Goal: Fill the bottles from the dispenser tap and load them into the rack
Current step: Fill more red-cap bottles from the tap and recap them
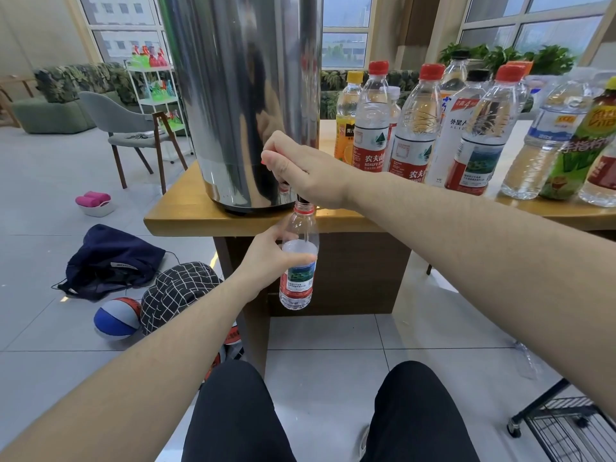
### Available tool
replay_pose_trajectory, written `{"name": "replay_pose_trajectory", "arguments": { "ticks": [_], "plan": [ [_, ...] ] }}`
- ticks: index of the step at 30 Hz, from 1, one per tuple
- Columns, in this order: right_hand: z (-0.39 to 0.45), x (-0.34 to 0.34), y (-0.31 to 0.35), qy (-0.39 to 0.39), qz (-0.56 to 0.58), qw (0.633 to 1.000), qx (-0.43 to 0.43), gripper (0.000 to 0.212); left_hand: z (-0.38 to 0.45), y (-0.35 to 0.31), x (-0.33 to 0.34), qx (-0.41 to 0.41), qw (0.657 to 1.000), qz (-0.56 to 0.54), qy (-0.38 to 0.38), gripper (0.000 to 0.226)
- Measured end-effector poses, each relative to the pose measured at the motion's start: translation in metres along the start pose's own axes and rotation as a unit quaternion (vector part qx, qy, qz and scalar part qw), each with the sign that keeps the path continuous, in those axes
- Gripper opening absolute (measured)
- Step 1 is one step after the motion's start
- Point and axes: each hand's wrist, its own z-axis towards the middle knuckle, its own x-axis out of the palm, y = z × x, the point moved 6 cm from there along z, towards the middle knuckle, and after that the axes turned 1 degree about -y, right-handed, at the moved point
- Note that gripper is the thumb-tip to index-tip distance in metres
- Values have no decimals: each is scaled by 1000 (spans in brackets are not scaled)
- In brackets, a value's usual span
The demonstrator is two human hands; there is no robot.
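A tall steel dispenser (240, 95) stands on the corner of a wooden table (186, 215). My right hand (300, 171) grips its tap lever, which the hand mostly hides. Below the spout, my left hand (270, 258) holds a clear bottle (298, 275) with a red-and-green label, upright, its uncapped mouth right under the tap. Water fills it to about its shoulder. Several capped bottles (416, 128) stand in a row on the table to the right. A black wire rack (566, 428) on wheels sits on the floor at the lower right.
On the floor to the left lie a dark bag (110, 261), a checked bag (176, 291) and a ball (115, 318). A grey chair (130, 128) and a white shelf (153, 95) stand behind. My knees (326, 415) are below the table edge.
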Motion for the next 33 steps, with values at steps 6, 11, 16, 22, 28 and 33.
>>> {"name": "replay_pose_trajectory", "arguments": {
  "ticks": [6, 11, 16, 22, 28, 33],
  "plan": [
    [0, -1, -1, -9, 7, 1000, 4, 18, 1, -1, 1, -1, 1000, 9, -7, 77],
    [0, -2, -1, -12, 7, 1000, 5, 19, 1, 2, 1, -7, 1000, -2, -6, 76],
    [1, -2, -1, -15, 12, 1000, 4, 19, 0, 0, 1, -4, 1000, -9, -3, 80],
    [1, -2, -2, -18, 14, 1000, 6, 19, -2, 0, 1, -4, 1000, -15, 2, 81],
    [1, -2, -2, -22, 13, 1000, 8, 18, 0, 2, 2, -12, 1000, -21, -1, 79],
    [1, -2, -3, -21, 17, 1000, 9, 19, 0, 1, 2, -9, 1000, -16, 0, 76]
  ]
}}
